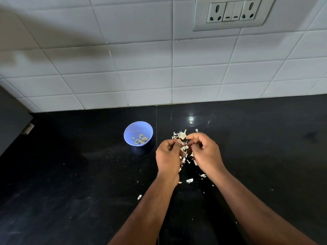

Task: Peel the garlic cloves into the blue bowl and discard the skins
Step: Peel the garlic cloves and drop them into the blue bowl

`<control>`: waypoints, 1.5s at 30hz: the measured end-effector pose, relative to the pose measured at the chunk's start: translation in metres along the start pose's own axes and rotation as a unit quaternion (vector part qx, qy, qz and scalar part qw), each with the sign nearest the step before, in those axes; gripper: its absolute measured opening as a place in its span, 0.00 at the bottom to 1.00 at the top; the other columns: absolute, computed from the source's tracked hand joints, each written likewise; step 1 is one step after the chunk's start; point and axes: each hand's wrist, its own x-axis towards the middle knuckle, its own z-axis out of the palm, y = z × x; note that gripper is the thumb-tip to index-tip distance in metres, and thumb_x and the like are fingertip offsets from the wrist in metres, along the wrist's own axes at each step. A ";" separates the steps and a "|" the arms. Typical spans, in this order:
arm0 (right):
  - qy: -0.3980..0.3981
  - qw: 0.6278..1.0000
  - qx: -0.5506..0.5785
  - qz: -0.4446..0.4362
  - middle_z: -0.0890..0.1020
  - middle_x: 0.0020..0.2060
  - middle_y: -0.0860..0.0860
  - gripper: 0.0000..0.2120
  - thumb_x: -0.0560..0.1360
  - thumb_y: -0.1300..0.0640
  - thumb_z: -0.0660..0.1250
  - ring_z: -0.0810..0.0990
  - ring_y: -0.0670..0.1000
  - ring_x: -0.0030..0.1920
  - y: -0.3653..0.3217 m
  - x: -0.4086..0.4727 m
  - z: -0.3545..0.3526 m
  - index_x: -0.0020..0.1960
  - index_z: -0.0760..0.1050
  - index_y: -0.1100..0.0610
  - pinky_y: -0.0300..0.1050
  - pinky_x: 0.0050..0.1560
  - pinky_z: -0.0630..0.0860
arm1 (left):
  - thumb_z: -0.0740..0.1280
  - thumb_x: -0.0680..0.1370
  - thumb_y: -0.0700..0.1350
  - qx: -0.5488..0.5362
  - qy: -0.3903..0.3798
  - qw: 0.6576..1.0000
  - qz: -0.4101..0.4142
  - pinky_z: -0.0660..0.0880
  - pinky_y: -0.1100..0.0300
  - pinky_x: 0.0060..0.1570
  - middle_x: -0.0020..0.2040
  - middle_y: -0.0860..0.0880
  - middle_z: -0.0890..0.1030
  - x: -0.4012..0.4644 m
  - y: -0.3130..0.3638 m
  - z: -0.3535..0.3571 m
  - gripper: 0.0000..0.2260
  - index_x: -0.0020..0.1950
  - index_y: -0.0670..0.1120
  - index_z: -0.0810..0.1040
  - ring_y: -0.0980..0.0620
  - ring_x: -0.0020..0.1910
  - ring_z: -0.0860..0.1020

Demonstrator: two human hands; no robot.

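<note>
Head view looks down on a glossy black counter meeting a white tiled wall. At the far left a dark grey edge juts in. Left of centre sits the blue bowl, holding a few peeled garlic cloves. Just right of it, both hands meet above the counter: the left hand and the right hand have fingers curled, pinching something small between them, too blurred to name. Papery garlic skins lie scattered beneath and around them. High on the right wall is a socket panel with 2 outlets.
</note>
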 end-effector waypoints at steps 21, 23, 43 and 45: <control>-0.121 0.991 -0.042 -0.030 0.84 0.38 0.42 0.06 0.80 0.60 0.69 0.83 0.40 0.37 -0.053 0.051 0.115 0.50 0.85 0.53 0.33 0.42 0.77 | 0.60 0.86 0.61 0.021 0.095 0.994 -0.058 0.70 0.57 0.29 0.28 0.49 0.77 0.005 0.002 -0.074 0.22 0.44 0.45 0.78 0.50 0.30 0.77; -0.140 0.989 -0.047 -0.020 0.84 0.43 0.41 0.09 0.81 0.62 0.67 0.83 0.39 0.33 -0.055 0.057 0.131 0.49 0.84 0.51 0.30 0.41 0.76 | 0.62 0.85 0.61 0.065 0.109 0.991 -0.033 0.71 0.55 0.33 0.28 0.50 0.78 0.008 0.003 -0.079 0.23 0.40 0.45 0.75 0.52 0.28 0.76; -0.138 0.917 -0.371 0.042 0.79 0.48 0.39 0.09 0.77 0.46 0.74 0.80 0.45 0.50 0.036 0.021 -0.061 0.57 0.84 0.41 0.46 0.51 0.77 | 0.64 0.85 0.52 0.122 0.042 0.992 0.010 0.77 0.57 0.37 0.42 0.52 0.85 0.010 -0.019 0.004 0.07 0.52 0.53 0.79 0.55 0.36 0.81; -0.134 0.916 -0.377 0.027 0.78 0.47 0.41 0.09 0.78 0.48 0.73 0.81 0.48 0.50 0.047 0.020 -0.058 0.58 0.84 0.43 0.46 0.50 0.76 | 0.64 0.85 0.51 0.119 0.036 0.992 0.010 0.77 0.58 0.38 0.42 0.52 0.85 0.008 -0.021 0.013 0.06 0.52 0.53 0.79 0.54 0.38 0.81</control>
